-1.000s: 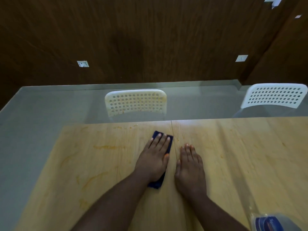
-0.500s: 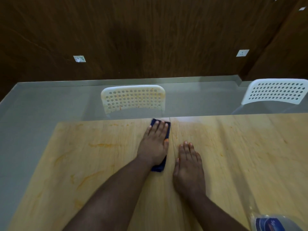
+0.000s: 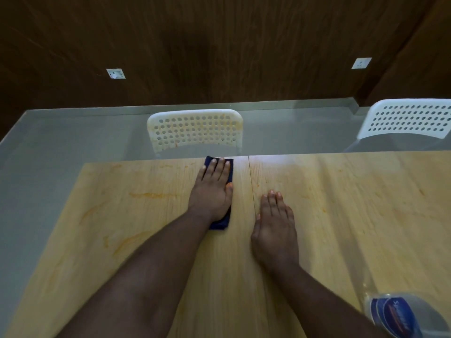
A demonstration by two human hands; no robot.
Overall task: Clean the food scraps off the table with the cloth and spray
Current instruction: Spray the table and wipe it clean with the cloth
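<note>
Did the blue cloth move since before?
Yes. The left hand slid the blue cloth away from the person, up to the table's far edge, nearer the chair.

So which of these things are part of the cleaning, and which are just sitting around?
Part of the job:
cloth under the left hand
spray bottle
table with orange smears
right hand, flat on table

Just there:
two white chairs
wall sockets
</note>
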